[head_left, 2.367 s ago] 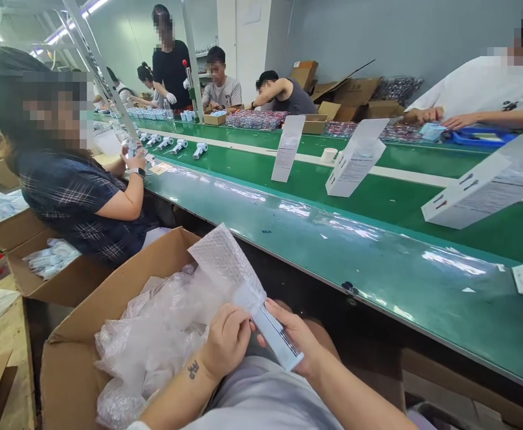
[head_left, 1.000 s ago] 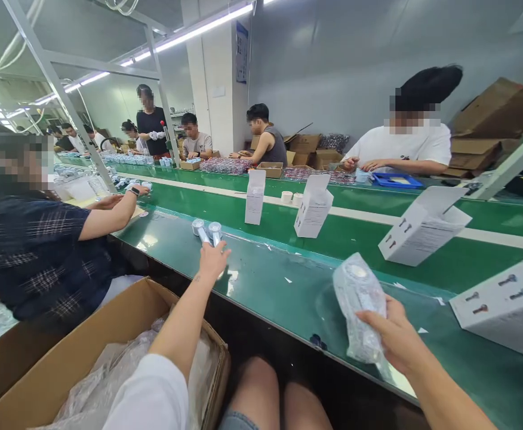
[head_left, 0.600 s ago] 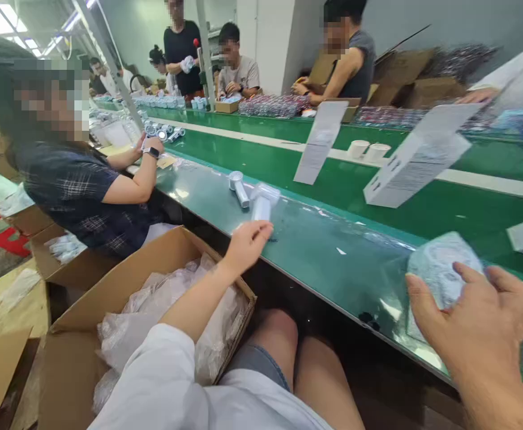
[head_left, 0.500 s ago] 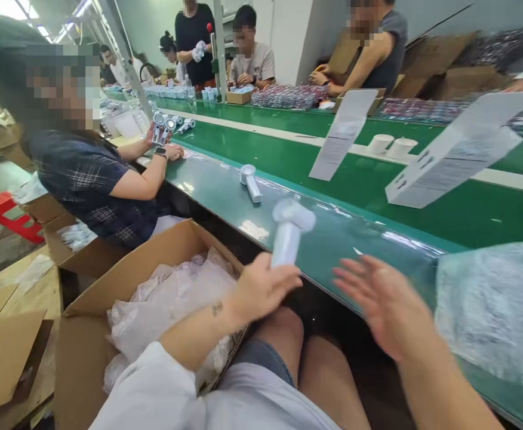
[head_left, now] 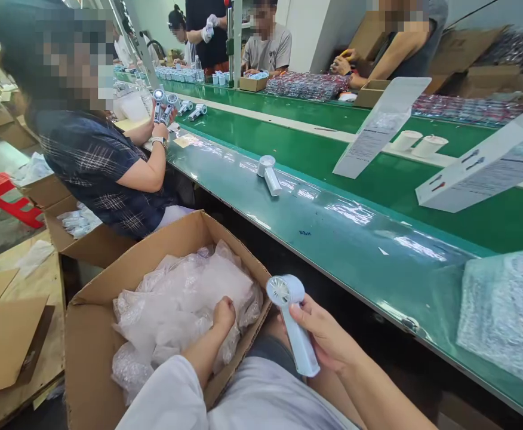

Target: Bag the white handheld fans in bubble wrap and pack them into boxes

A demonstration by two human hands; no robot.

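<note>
Fans, small, pale blue, with handle: two counted clearly.
- One hand fan sits in the right hand. The fingers wrap the handle and the thumb lies along it, with the round head up. It is low in front of the person, just right of the box and below the bench edge.
- One second fan lies alone on the glossy green bench, well apart from both hands.
- More fans are bunched in a co-worker's hand at the left, and others lie on the belt behind. They are too small to count.

Cardboard box: one, open, at the person's left knee and filled with clear bubble bags. The bags overlap, so their number is uncertain.

Left hand: rests on the bags inside the box. The fingertips are buried in the plastic, so whether they grip anything cannot be told.

Bubble bag on the bench: one, at the far right, cut off by the frame edge.

White cartons: two, tilted on the green belt. The farther right one is cut off.

White cups: two, side by side between the cartons. What they are is hard to make out.
</note>
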